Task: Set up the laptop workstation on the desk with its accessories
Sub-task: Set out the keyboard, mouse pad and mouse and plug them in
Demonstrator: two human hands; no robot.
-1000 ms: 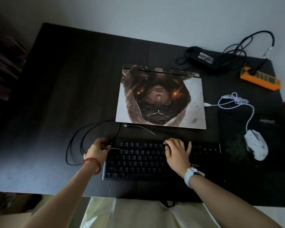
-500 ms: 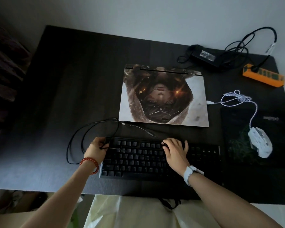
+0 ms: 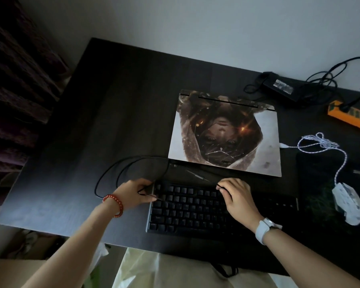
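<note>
Keyboard (image 3: pixel 206 206) shifted right, long axis left-right, both hands gripping cable (image 3: pixel 121 171)

A pale wall (image 3: pixel 216 28) stood behind the desk; dark purplish fabric (image 3: pixel 19 90) lay bunched at the left, and a light yellowish sheet (image 3: pixel 164 271) showed below the near edge

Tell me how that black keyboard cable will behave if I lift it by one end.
Probably floppy: the black keyboard cable lies in loose loops on the desk, so it should sag and trail. It looks thin, so likely light. Its loops run beside the keyboard, where they may snag.
</note>
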